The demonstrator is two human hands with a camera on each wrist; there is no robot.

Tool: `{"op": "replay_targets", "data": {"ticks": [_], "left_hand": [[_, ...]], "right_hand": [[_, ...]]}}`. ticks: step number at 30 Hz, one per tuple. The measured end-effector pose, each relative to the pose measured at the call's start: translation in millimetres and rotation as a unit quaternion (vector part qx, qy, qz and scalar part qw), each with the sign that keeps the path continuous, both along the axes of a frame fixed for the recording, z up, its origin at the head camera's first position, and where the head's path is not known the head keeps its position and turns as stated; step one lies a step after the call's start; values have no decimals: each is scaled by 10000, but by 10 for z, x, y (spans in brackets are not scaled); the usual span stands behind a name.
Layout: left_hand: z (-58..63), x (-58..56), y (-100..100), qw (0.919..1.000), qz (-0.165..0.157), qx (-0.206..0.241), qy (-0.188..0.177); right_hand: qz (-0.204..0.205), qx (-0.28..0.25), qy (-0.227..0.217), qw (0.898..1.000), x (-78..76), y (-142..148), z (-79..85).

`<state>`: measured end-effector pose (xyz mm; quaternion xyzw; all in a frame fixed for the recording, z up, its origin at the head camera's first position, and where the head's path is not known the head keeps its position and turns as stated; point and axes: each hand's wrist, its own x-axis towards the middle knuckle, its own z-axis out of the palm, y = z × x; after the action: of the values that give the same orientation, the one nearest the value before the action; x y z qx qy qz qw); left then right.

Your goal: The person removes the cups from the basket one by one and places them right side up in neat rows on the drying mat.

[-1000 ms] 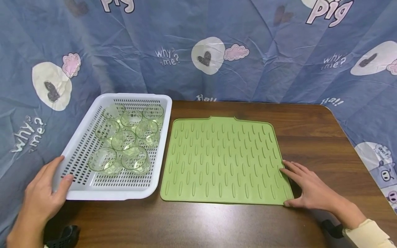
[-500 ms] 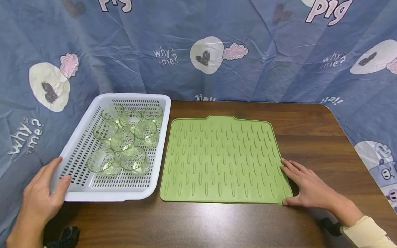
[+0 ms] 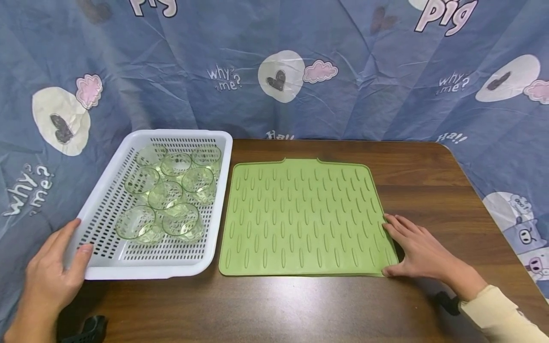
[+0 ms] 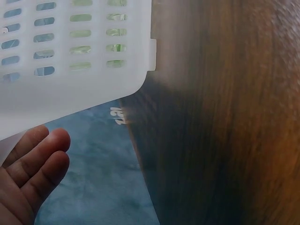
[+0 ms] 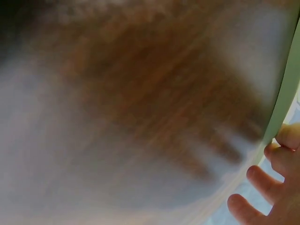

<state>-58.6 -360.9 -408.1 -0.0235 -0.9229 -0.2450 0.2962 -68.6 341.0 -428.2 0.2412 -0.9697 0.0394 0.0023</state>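
A white perforated plastic basket (image 3: 222, 190) stands at the left of the head view, with several clear greenish drinking glasses (image 3: 136, 223) upright inside. My left hand (image 3: 53, 274) holds its near left corner, thumb over the rim and fingers along the outside. The left wrist view shows fingers (image 4: 49, 176) by the basket wall (image 4: 89, 91). To the basket's right, a green ribbed drying mat (image 3: 296, 209) lies flat. My right hand (image 3: 422, 250) touches the mat's right edge with thumb and fingertips. In the right wrist view its spread fingers (image 5: 265, 183) meet the green edge.
The brown wooden table (image 3: 429, 190) extends in front of and to the right of the mat. A blue printed curtain (image 3: 364, 95) hangs behind and along both sides. A black wrist strap (image 3: 94, 328) shows at the lower left.
The whole head view has shifted slightly. The mat's near right corner has moved a little to the left and away, together with my right hand. My left hand stays at the basket's corner.
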Motion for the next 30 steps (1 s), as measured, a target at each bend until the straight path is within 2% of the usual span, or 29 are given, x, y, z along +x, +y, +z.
{"op": "replay_targets", "data": {"ticks": [6,13,15,19,24,27,30], "left_hand": [[-3,-12,-17,9999,-131,60,-24],[3,16,14,9996,-142,193,-144],[10,25,12,9996,-43,189,-185],[14,42,0,9990,224,165,-345],[12,41,-7,9987,204,246,-389],[16,37,-7,9986,202,229,-427],[19,30,-15,9987,171,226,-419]], "right_hand": [[-114,8,-211,9997,-7,-15,21],[-109,-324,-497,9982,68,21,20],[-136,-492,-429,9978,78,21,11],[-264,-782,-16,9966,56,9,-13],[-187,-772,578,9952,26,8,-22],[-97,-817,626,9946,51,8,-18],[-11,-851,454,9953,101,9,-17]]}}
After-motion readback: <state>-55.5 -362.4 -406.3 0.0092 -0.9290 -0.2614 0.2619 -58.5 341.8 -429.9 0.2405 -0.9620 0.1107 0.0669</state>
